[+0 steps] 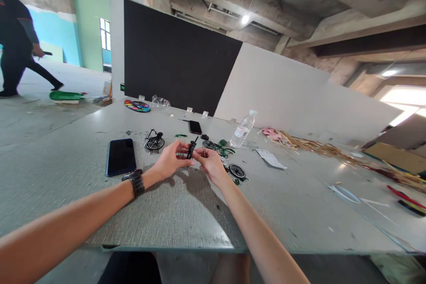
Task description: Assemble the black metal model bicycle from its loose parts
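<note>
Over the grey table, my left hand and my right hand meet on a small black part of a miniature bicycle, pinched between the fingers of both. A black watch sits on my left wrist. Small black wheels lie around the hands: one with a frame piece to the left, one behind, one to the right. Green bicycle pieces lie just beyond my right hand.
A dark phone lies left of my hands, another phone farther back. A plastic water bottle, a paper slip, a colour palette and straw-like strips are on the table. A person walks at far left.
</note>
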Demonstrator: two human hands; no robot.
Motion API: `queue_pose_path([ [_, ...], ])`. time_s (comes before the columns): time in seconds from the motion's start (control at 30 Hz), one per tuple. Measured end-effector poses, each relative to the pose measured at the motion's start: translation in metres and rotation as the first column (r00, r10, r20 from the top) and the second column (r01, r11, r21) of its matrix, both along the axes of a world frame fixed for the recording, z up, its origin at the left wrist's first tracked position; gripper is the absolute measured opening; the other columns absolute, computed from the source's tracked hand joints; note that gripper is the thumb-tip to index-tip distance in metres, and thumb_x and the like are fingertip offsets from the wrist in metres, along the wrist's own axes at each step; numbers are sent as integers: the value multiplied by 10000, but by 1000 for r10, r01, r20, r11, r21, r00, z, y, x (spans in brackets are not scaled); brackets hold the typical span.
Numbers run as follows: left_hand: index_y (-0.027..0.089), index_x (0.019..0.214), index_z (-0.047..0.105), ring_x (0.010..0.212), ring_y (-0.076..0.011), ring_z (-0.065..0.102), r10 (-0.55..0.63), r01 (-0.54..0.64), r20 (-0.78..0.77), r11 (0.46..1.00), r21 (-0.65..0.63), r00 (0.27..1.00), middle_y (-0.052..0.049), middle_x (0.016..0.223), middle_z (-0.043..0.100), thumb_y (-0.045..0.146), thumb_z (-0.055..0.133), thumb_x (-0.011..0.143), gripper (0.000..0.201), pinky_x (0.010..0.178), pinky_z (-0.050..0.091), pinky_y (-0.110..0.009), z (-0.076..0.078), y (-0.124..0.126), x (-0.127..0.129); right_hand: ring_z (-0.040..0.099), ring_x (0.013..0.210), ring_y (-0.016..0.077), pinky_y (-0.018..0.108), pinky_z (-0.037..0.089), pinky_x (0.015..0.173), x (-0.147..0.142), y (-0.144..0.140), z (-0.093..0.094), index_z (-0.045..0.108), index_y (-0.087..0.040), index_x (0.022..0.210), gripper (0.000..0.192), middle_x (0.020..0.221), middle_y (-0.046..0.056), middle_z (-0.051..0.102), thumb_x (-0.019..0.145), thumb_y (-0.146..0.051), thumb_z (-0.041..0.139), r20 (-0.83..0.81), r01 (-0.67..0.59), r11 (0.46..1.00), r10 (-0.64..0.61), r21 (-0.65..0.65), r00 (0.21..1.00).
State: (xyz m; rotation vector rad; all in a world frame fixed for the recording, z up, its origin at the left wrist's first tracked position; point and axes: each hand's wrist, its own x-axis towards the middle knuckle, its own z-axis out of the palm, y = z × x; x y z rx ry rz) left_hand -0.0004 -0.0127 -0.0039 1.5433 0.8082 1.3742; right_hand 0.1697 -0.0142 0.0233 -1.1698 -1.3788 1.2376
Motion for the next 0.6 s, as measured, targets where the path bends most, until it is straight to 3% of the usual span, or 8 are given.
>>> queue_pose_path([
  [0.33,192,950,576,1038,-250,681,-25,28,-45,997,68,999,-90,1039,690,343,872,682,427,857,591,-402,0,-1,-4,323,440,55,229,172,424,-2,-4,4,626,-179,759,439,594,-46,536,568,-501,854,-3,10,999,-10,44,1000],
  [0.6,197,949,579,1071,-253,681,51,-50,-21,998,42,998,-93,1093,693,289,892,643,447,873,587,-403,-2,2,-3,324,462,53,230,156,430,-2,-4,6,701,-154,835,480,681,-9,622,552,-508,862,-3,19,1000,-19,0,1000],
])
